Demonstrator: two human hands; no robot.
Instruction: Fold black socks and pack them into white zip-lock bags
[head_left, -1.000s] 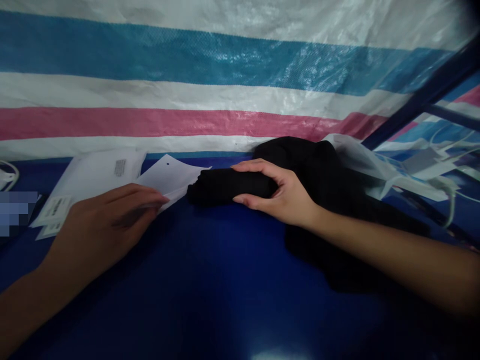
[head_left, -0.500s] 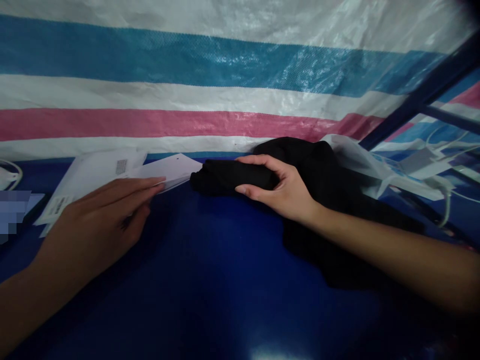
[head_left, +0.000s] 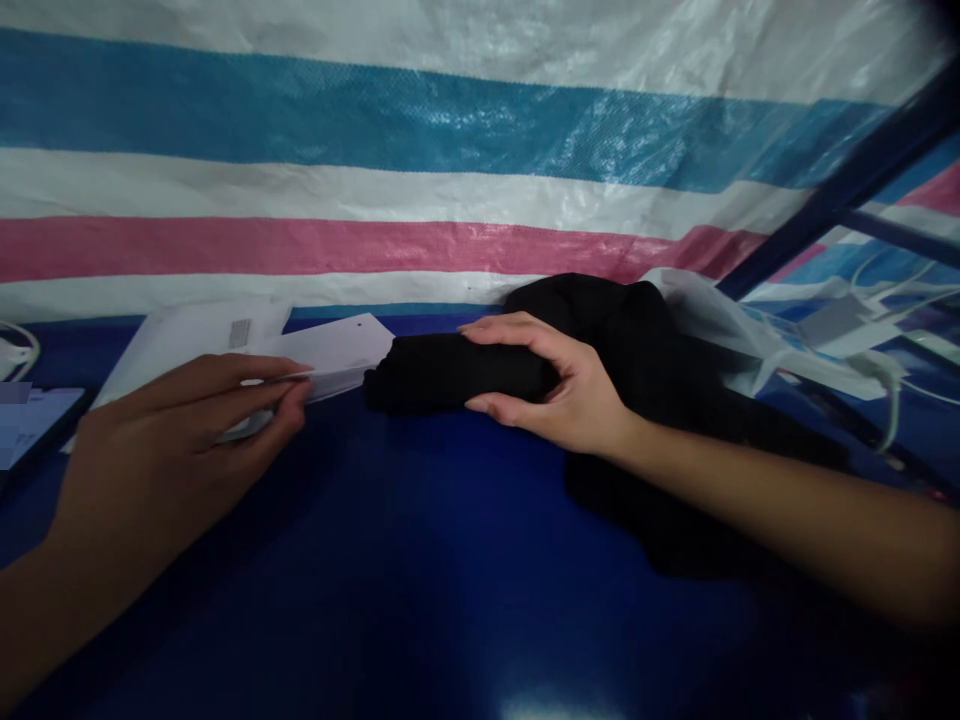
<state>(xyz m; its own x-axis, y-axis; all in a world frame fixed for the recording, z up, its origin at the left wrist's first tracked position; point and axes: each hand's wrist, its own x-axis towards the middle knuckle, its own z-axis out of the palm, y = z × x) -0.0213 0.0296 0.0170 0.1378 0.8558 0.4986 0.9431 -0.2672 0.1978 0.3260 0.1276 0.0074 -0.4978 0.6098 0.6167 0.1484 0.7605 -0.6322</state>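
Note:
My right hand [head_left: 547,385] wraps its thumb and fingers round a rolled black cloth [head_left: 427,372], low over the blue table [head_left: 450,560]. To its left, my left hand [head_left: 195,430] pinches the near edge of a white plastic bag [head_left: 337,345] between thumb and fingertips. The bag has a small dark hole near its far corner, and its right end meets or lies just behind the roll's left end; whether the roll is inside it I cannot tell. Behind my left hand lies another white bag [head_left: 187,325] with a printed block, partly hidden by the fingers.
A heap of loose black cloth [head_left: 637,340] lies behind and under my right forearm. Further right are a clear plastic bag [head_left: 712,310], white cables and a dark blue metal frame [head_left: 825,210]. A striped tarp [head_left: 375,120] hangs at the back. A phone-like device [head_left: 45,415] sits far left.
My left hand has shifted slightly left, and its fingers now pinch the bag's edge differently. The roll dipped back down and left after rising a little. My right hand keeps its grip.

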